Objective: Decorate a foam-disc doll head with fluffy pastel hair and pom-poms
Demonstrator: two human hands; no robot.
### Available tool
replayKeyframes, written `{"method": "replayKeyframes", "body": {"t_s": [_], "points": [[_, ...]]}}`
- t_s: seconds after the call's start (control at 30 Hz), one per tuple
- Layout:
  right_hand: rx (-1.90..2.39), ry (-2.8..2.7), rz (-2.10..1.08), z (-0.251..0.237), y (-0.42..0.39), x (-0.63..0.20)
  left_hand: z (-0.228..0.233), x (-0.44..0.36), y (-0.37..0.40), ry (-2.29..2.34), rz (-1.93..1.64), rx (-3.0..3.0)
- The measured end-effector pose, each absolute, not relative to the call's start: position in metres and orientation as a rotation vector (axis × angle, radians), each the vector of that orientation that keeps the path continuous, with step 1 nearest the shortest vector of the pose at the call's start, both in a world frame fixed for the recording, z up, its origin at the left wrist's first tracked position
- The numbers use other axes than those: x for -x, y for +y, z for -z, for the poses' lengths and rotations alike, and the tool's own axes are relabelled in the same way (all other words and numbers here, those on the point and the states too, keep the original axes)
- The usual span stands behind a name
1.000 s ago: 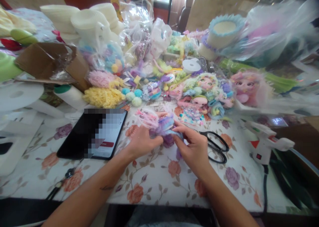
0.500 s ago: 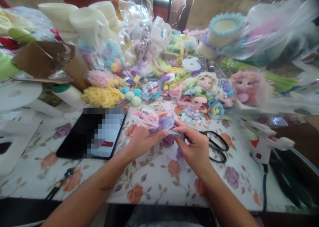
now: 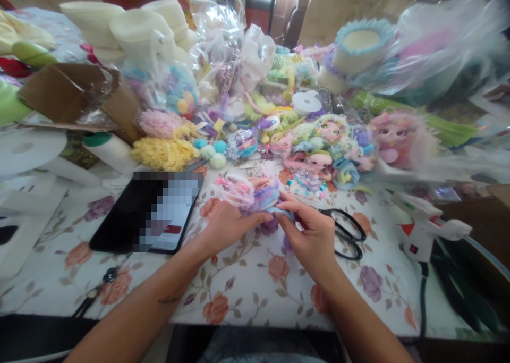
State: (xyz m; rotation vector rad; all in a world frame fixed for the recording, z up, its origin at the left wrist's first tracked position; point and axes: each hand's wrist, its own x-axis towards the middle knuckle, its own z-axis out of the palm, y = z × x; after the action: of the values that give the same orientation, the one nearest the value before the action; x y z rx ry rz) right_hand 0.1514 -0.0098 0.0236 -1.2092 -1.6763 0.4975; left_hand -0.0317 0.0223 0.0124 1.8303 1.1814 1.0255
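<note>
Two hands share one soft bundle (image 3: pixel 266 194) of pastel strands, purple and blue with thin pink loops at its left end, lying between them: the left hand (image 3: pixel 225 225) is closed around it with the thumb along its near edge, and the right hand (image 3: pixel 308 225) pinches one smooth light-blue strip (image 3: pixel 285 214) at its near right side. Just right of the right hand lies one pair of scissors (image 3: pixel 348 239) with two black oval loops; farther right stands one hard white glue gun (image 3: pixel 420 227). Left of the left hand is one flat rectangular device (image 3: pixel 159 211), partly pixelated. Beyond the left hand sit four fuzzy round pompoms (image 3: pixel 218 161), two blue and two pale green, then one shaggy yellow clump (image 3: pixel 165 153) and one pink clump (image 3: pixel 159 123). Just beyond the right hand is one clear packet (image 3: pixel 306 185) of shiny bits, and past it one flat white disc-shaped spool (image 3: pixel 306 102). Below both hands the surface (image 3: pixel 287 302) wears a flower-printed cover
</note>
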Motion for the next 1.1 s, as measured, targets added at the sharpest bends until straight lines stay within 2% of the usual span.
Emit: {"method": "replayKeyframes", "body": {"t_s": [1.1], "points": [[1.282,-1.527,-0.588,-0.022,-0.013,-0.147,-0.018,0.031,0.019,1.176,-1.070,-1.846]]}}
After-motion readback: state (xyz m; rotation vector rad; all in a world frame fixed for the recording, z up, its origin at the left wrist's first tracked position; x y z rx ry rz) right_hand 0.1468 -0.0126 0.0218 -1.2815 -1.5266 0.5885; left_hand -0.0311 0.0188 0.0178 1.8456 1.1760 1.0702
